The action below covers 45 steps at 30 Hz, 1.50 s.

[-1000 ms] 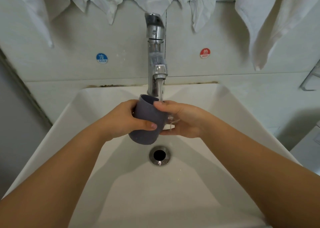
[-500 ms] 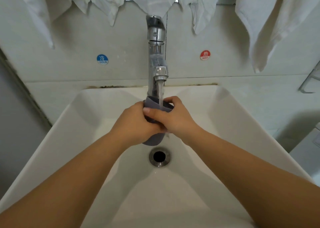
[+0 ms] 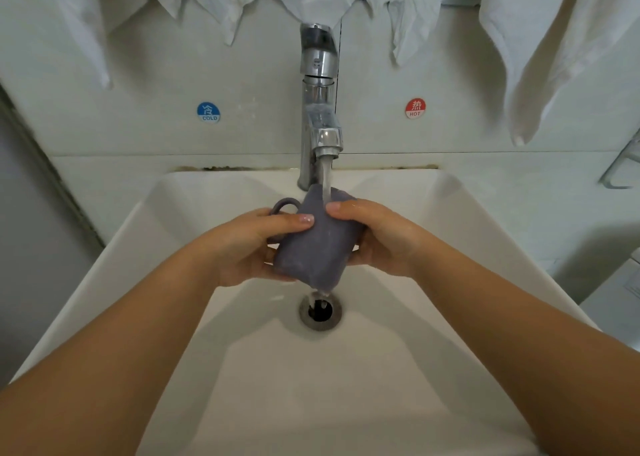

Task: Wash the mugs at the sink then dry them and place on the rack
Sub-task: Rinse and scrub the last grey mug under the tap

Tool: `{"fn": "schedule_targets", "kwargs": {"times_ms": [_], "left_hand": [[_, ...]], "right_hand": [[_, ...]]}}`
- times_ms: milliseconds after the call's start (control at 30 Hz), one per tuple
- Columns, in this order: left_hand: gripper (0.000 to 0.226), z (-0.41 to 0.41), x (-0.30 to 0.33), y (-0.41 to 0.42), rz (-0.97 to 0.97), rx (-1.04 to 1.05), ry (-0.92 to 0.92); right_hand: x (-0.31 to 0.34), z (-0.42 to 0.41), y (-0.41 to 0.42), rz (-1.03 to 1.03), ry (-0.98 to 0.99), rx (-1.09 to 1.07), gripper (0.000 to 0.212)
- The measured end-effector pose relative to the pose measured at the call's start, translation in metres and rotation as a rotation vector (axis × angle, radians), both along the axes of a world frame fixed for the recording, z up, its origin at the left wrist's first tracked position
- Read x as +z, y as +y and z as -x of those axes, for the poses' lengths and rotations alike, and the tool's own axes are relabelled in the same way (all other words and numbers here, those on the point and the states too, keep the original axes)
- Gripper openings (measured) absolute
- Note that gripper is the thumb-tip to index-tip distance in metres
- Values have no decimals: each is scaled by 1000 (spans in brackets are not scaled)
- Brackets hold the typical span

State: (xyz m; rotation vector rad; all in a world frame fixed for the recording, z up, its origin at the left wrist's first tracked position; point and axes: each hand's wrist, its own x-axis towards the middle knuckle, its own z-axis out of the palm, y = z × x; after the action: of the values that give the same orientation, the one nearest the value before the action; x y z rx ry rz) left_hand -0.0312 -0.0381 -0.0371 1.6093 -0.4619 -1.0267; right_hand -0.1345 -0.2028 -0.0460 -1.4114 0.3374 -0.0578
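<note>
At far left a blue COLD sticker [image 3: 208, 112] marks the wall. The left hand [image 3: 242, 248] grips the grey mug [image 3: 313, 244] from the left, thumb across its wall, just beside the handle [image 3: 282, 208], which points left. The mug is held tilted over the white sink [image 3: 450, 220], directly under the chrome faucet [image 3: 320, 109], so the running stream strikes its outside and drains off the lower edge into the drain [image 3: 320, 310]. The right hand [image 3: 384, 237] clasps the mug's right side, steadying it, likely for rubbing. Further right sit a red HOT sticker [image 3: 415, 108] and a hanging white towel [image 3: 540, 57]
</note>
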Motion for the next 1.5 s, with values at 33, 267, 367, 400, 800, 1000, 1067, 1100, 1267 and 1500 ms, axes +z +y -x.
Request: {"fn": "schedule_targets", "kwargs": {"times_ms": [33, 267, 367, 400, 800, 1000, 1067, 1100, 1267, 1500], "left_hand": [[60, 0, -2, -1, 24, 17, 13], [47, -8, -2, 3, 6, 16, 8], [56, -9, 0, 8, -22, -67, 100], [55, -7, 0, 7, -22, -72, 105], [60, -2, 3, 0, -11, 204, 168], [63, 1, -1, -7, -32, 345, 54], [65, 2, -2, -10, -52, 370, -5], [64, 4, -2, -11, -57, 388, -26], [66, 18, -4, -19, -96, 444, -45], [53, 30, -4, -24, 37, 431, 120]], "right_hand": [[0, 0, 0, -8, 0, -29, 45], [-1, -8, 24, 45, 56, -211, 49], [9, -2, 27, 81, 65, -114, 38], [11, -1, 28, 126, 77, -96, 39], [-8, 1, 41, 629, -74, -147, 41], [-18, -13, 52, 385, -66, -330, 27], [-17, -19, 50, 253, 23, -414, 21], [-14, -19, 49, 196, 45, -438, 23], [-13, -13, 49, 1168, 36, -336, 16], [-8, -14, 56, 1575, -191, -351, 44]]}}
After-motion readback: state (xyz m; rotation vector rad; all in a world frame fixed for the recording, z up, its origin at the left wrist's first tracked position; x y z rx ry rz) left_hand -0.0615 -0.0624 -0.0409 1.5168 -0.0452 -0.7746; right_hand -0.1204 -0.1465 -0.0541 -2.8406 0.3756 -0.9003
